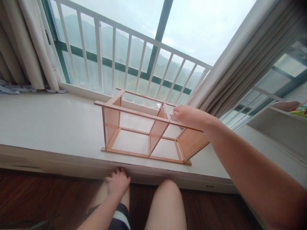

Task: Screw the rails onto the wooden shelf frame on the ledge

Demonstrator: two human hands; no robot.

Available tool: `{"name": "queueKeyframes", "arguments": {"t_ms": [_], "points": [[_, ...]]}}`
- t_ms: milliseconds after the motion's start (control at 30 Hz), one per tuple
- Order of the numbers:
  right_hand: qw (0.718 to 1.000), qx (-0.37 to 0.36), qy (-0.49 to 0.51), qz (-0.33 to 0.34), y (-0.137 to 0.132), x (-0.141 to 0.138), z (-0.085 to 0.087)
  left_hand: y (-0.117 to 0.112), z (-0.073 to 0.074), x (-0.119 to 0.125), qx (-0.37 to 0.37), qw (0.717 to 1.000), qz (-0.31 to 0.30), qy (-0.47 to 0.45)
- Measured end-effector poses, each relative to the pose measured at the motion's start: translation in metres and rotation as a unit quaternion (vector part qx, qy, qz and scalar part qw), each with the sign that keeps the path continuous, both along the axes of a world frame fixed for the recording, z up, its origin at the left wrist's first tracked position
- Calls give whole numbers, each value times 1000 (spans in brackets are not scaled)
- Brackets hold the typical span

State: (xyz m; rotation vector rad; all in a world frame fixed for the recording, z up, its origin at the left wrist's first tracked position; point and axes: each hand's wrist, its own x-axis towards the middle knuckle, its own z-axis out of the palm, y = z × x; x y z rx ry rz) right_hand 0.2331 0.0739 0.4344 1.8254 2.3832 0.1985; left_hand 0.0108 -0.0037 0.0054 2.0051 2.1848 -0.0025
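A light wooden frame [134, 111], like a small unfinished shelf with a middle divider, lies on its side on the white window ledge [48, 121]. My right hand [189, 115] reaches over its upper right rail, fingers curled down onto the rail near the right panel. My left hand [117, 180] rests low on my left knee by the ledge's front edge, fingers bent; whether it holds anything is hidden.
White window bars [115, 54] and glass stand behind the frame. Curtains hang at the left [28, 41] and right [247, 60]. A white shelf unit [278, 124] stands at the right. Dark wooden floor [43, 201] lies below the ledge, with my knees in front.
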Motion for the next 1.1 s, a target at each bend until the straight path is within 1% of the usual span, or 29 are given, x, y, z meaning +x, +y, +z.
{"name": "queueKeyframes", "arguments": {"t_ms": [33,133,333,467,533,667,833,933,1000,1100], "points": [[1000,-10,8,5,0,3,2,0,0,0,0,1000,0,-1],[999,-32,6,-13,-1,8,8,0,0,0,0,1000,0,-2],[998,17,-20,-59,-11,0,11,-1,5,1,-15,1000,-2,2],[995,48,-41,-77,-14,-4,9,-1,4,2,-15,1000,1,7],[994,50,-40,-84,-13,-5,7,-1,2,2,-7,1000,1,5],[993,46,-6,-111,-6,-7,0,-1,1,2,4,1000,-1,1],[985,70,29,-153,-4,-9,-6,0,2,1,-5,1000,1,-5],[991,65,30,-112,-6,-7,-7,0,-1,0,-1,1000,2,-7],[994,69,49,-70,-8,-4,-6,0,-2,0,0,1000,2,-9],[994,71,83,-24,-12,3,-6,1,-3,1,0,1000,0,-8]]}}
